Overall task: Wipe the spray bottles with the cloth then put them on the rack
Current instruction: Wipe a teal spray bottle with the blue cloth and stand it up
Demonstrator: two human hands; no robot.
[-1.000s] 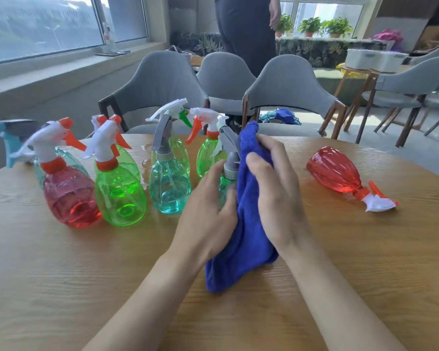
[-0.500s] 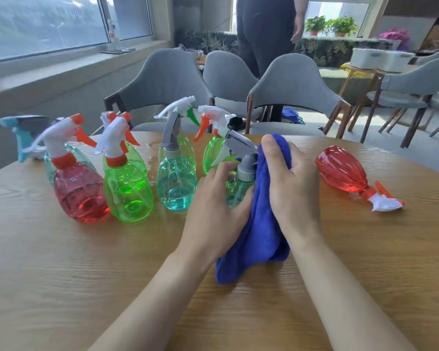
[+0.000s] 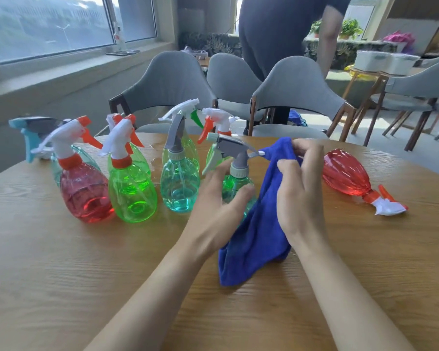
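The left hand is gripping the upright teal spray bottle by its body, thumb in front and fingers curled behind. The right hand is pinching the blue cloth just right of the bottle. The cloth is touching the bottle's side and trailing onto the table.

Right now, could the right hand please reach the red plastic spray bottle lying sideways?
Probably yes: only bare wooden table separates the right hand from the red plastic spray bottle, though that hand grips a blue cloth.
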